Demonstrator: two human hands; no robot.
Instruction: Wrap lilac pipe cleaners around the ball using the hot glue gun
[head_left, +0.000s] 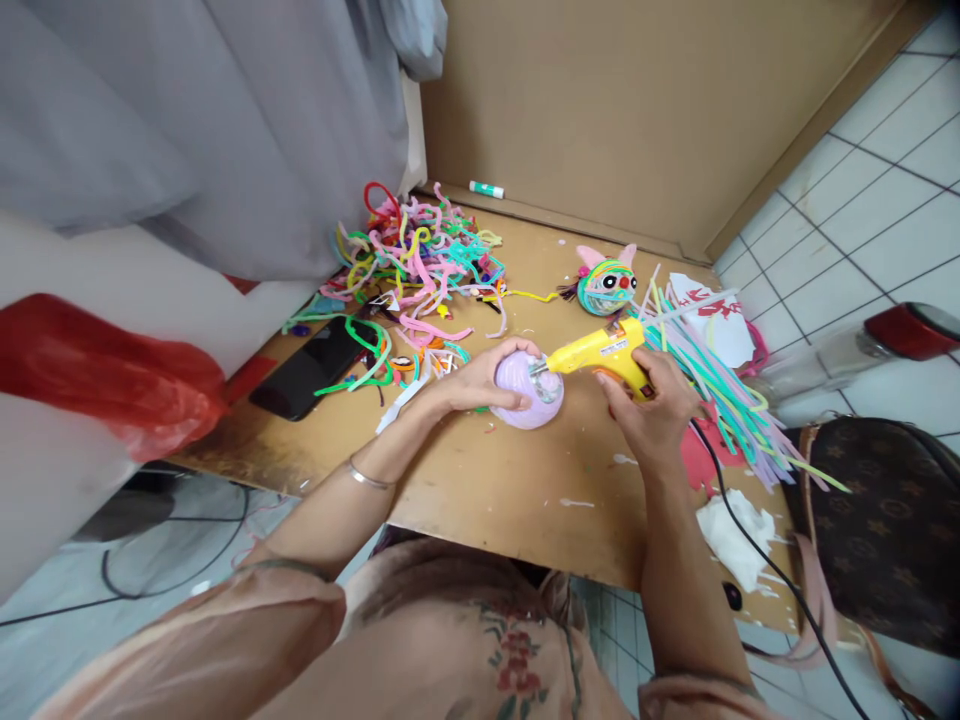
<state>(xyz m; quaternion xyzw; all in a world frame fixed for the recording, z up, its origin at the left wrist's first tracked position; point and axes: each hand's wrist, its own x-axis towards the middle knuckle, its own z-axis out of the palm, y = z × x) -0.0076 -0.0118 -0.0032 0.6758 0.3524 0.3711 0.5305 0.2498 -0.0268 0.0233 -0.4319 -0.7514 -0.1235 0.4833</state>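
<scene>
A ball wrapped in pale purple pipe cleaner (517, 405) is held in my left hand (484, 378), fingers and thumb curled around it, just above the brown table. A greyish patch of the ball shows on its upper right. My right hand (656, 395) grips a yellow hot glue gun (596, 350) by its handle. The metal nozzle points left at that patch and appears to touch it, though the exact contact is hard to make out. A black cord (739, 515) trails beneath my right hand toward the lower right.
Curled pipe cleaners (420, 255) pile up at the back left, near a black phone (311, 370). A finished-looking striped animal ball (606, 285) stands at the back. Straight pipe cleaners (739, 400), white tissue (739, 535), a bottle (825, 365) and a brown bag (885, 530) lie right.
</scene>
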